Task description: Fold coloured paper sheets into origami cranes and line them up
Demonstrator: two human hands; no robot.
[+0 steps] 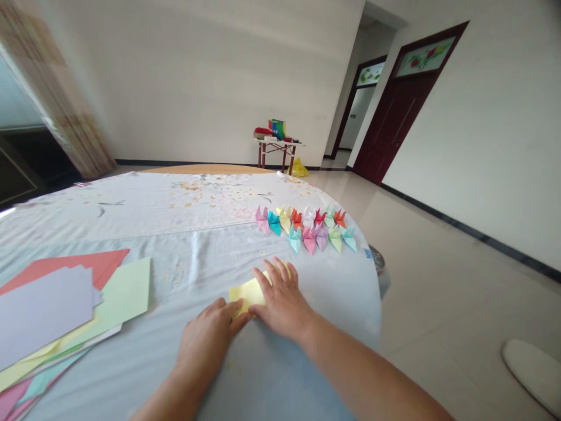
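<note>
A yellow sheet of paper (248, 293), apparently folded, lies on the cloth-covered table in front of me. My left hand (213, 327) has its fingers closed at the paper's near left edge, thumb and index finger against it. Flat across the right part of the sheet rests my right hand (280, 301), fingers spread and thumb at the near edge, close to the left thumb. The palm hides much of that side. Beyond the hands stand several folded paper cranes (309, 238) in two rows, coloured pink, blue, yellow, red, white, purple and green.
Coloured paper sheets (44, 310) are stacked loosely at the left. A pale floral tablecloth (144, 216) covers the round table, whose edge curves down on the right. A white stool (532, 371) stands at lower right. Against the far wall is a small table (280, 142) with items.
</note>
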